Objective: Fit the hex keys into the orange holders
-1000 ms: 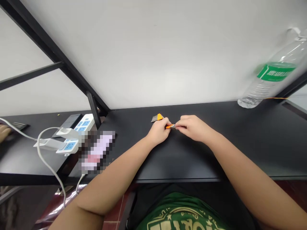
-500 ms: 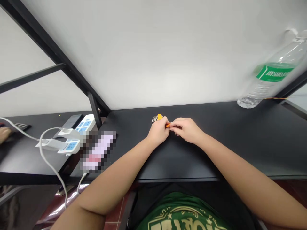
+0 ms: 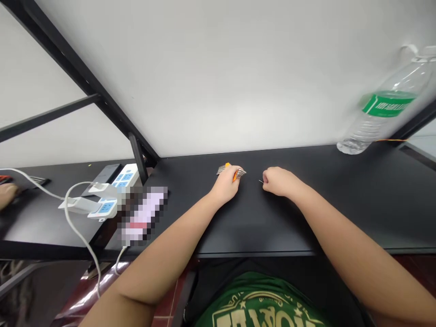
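Observation:
My left hand (image 3: 226, 186) is closed around an orange holder (image 3: 235, 175), from which several thin metal rods (image 3: 240, 172) fan out to the right. Just beyond that hand, a yellow-orange piece (image 3: 228, 165) shows with a row of thin metal rods (image 3: 221, 169) at its left; my hand covers the rest, so I cannot tell whether both pieces belong together. My right hand (image 3: 279, 181) is apart to the right, over the black desk (image 3: 306, 218). Its fingers pinch one thin metal rod (image 3: 260, 181), whose tip points left.
A phone with a blurred screen (image 3: 145, 213) and a white power strip (image 3: 127, 175) with plugged-in chargers and cables are at left. Another person's hand (image 3: 7, 194) is at the far left. A large clear bottle (image 3: 384, 106) leans by the wall at right. Black frame bars (image 3: 81, 79) rise at left.
My hands were together at the orange holder. Now my right hand has moved away to the right with a thin metal rod, and the rods at my left hand show.

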The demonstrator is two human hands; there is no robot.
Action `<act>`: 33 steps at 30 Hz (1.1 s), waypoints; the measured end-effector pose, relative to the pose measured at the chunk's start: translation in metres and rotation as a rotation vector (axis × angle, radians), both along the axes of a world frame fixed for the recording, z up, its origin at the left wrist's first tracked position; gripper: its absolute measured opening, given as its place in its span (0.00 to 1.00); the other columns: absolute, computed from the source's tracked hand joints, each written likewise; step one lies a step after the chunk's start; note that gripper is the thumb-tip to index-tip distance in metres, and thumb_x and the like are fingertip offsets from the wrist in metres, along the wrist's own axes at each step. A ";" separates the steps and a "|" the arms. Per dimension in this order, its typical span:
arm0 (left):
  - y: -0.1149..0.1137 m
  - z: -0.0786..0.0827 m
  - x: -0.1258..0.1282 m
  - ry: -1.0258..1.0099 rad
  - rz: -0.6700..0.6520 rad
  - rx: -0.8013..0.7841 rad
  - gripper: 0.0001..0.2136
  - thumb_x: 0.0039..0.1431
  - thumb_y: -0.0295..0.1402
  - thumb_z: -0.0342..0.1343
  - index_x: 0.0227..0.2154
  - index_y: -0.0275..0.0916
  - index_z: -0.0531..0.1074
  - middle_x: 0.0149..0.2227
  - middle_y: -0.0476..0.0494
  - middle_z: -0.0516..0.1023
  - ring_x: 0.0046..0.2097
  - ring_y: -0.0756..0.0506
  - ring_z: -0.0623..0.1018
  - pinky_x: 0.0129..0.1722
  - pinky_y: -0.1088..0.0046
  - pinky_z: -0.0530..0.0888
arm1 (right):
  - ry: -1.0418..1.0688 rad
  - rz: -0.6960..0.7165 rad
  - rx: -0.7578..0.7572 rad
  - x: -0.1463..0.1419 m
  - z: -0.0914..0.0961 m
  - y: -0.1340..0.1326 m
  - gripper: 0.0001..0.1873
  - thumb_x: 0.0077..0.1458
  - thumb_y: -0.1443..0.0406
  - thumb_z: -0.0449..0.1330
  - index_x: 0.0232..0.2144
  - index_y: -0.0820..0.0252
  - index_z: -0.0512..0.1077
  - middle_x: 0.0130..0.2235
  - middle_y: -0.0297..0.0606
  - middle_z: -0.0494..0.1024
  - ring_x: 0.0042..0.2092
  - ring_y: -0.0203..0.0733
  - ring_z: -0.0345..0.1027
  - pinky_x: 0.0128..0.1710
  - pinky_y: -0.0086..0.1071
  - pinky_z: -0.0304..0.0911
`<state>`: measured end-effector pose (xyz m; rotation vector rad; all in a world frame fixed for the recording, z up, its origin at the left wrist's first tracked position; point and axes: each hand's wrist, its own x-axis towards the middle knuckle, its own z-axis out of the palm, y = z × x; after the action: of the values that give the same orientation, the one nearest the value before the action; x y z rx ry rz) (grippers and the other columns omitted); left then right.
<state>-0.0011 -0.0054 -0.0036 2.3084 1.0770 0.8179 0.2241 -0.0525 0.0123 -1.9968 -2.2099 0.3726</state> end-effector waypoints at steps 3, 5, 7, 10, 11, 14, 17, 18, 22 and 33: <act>0.000 0.002 -0.001 0.042 -0.021 0.069 0.11 0.60 0.20 0.51 0.41 0.40 0.71 0.43 0.43 0.78 0.46 0.44 0.77 0.51 0.65 0.73 | -0.034 0.009 0.033 -0.013 0.007 -0.008 0.08 0.46 0.71 0.64 0.22 0.58 0.69 0.31 0.41 0.76 0.26 0.38 0.62 0.26 0.33 0.50; 0.001 0.002 -0.003 0.071 -0.029 0.082 0.12 0.58 0.19 0.51 0.41 0.40 0.70 0.42 0.43 0.77 0.45 0.43 0.77 0.49 0.64 0.73 | 0.056 0.121 0.109 -0.018 0.009 -0.012 0.07 0.48 0.72 0.62 0.24 0.57 0.68 0.31 0.39 0.76 0.27 0.38 0.63 0.27 0.32 0.51; 0.001 0.000 -0.004 0.113 -0.033 0.077 0.12 0.58 0.20 0.51 0.42 0.40 0.69 0.42 0.43 0.77 0.45 0.42 0.76 0.47 0.64 0.74 | 0.199 0.253 0.166 -0.022 0.009 -0.013 0.06 0.51 0.72 0.60 0.27 0.56 0.68 0.29 0.34 0.75 0.29 0.37 0.64 0.29 0.31 0.53; 0.001 0.000 -0.004 0.152 -0.035 0.062 0.12 0.58 0.21 0.50 0.42 0.41 0.69 0.41 0.43 0.77 0.43 0.41 0.77 0.44 0.64 0.73 | 0.347 0.358 0.234 -0.025 0.008 -0.013 0.06 0.53 0.72 0.58 0.29 0.56 0.68 0.29 0.31 0.74 0.30 0.35 0.64 0.32 0.30 0.55; 0.001 0.000 -0.004 0.155 -0.037 0.061 0.12 0.58 0.21 0.50 0.42 0.41 0.69 0.41 0.43 0.77 0.43 0.41 0.77 0.44 0.64 0.73 | 0.370 0.361 0.260 -0.026 0.008 -0.013 0.06 0.53 0.72 0.58 0.29 0.56 0.68 0.29 0.31 0.74 0.30 0.35 0.64 0.32 0.29 0.55; -0.001 0.003 -0.003 0.146 -0.047 0.066 0.12 0.58 0.22 0.50 0.42 0.42 0.69 0.41 0.43 0.78 0.43 0.41 0.77 0.44 0.64 0.73 | 0.417 0.353 0.314 -0.029 0.008 -0.013 0.05 0.55 0.72 0.58 0.30 0.57 0.69 0.30 0.32 0.74 0.31 0.36 0.64 0.32 0.29 0.55; -0.003 0.005 -0.001 0.127 -0.060 0.069 0.11 0.59 0.23 0.50 0.41 0.41 0.70 0.41 0.43 0.78 0.44 0.42 0.77 0.45 0.63 0.74 | 0.420 0.375 0.330 -0.031 0.009 -0.014 0.06 0.55 0.72 0.58 0.29 0.57 0.70 0.29 0.32 0.74 0.31 0.36 0.63 0.32 0.30 0.55; -0.003 0.005 -0.001 0.122 -0.069 0.069 0.10 0.59 0.23 0.50 0.41 0.41 0.70 0.41 0.43 0.79 0.44 0.42 0.77 0.46 0.63 0.74 | 0.414 0.384 0.338 -0.032 0.009 -0.014 0.06 0.55 0.72 0.58 0.29 0.57 0.69 0.29 0.32 0.74 0.30 0.36 0.63 0.33 0.30 0.55; -0.004 0.005 0.001 0.119 -0.097 0.064 0.11 0.58 0.22 0.50 0.41 0.40 0.70 0.42 0.42 0.79 0.45 0.41 0.78 0.47 0.63 0.74 | 0.393 0.422 0.368 -0.034 0.008 -0.014 0.07 0.57 0.72 0.56 0.28 0.58 0.69 0.30 0.33 0.72 0.31 0.36 0.61 0.33 0.30 0.54; -0.005 0.006 0.000 0.170 -0.096 0.046 0.13 0.57 0.21 0.50 0.42 0.41 0.72 0.43 0.42 0.80 0.46 0.40 0.78 0.48 0.61 0.75 | 0.350 0.464 0.351 -0.031 0.007 -0.014 0.08 0.60 0.72 0.55 0.29 0.58 0.69 0.31 0.34 0.70 0.31 0.37 0.60 0.33 0.31 0.54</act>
<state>-0.0009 -0.0107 0.0025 2.4835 1.0178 0.6249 0.1933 -0.0660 0.0197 -1.1419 -2.2887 0.3224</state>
